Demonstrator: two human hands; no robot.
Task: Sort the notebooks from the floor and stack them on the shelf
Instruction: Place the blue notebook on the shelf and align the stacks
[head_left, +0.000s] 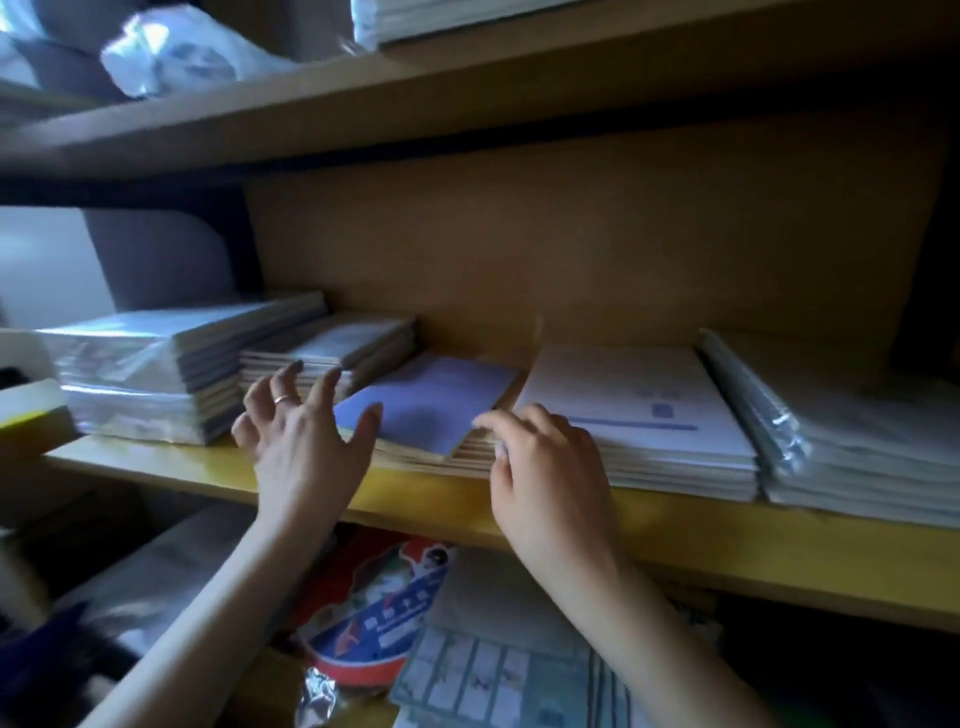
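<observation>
A blue notebook (431, 400) is laid flat, cover up, on top of a low stack (470, 460) in the middle of the wooden shelf (727, 540). It is turned askew, so that 1 corner is pointed toward the shelf's front edge. Its long axis appears to run from front to back, slanted to the right at the far end.

The left hand (301, 436) is held open with the fingers spread. Its thumb is set against the notebook's near left edge, and a ring (283, 399) is worn on 1 finger. The grip of the right hand (545, 467) is closed on the near right corner of the stack, the forefinger being placed on top and the thumb against the page edges.

Just right of the stack a pile of white booklets (634, 415) is seen, and beside that a pile wrapped in clear plastic (841, 441). To the left 2 more piles are set: a small pile (332, 348) and a taller wrapped pile (156, 374). A plastic bag (171, 52) is kept on the shelf above. Below the shelf, a red packet (374, 623) is seen among printed sheets.
</observation>
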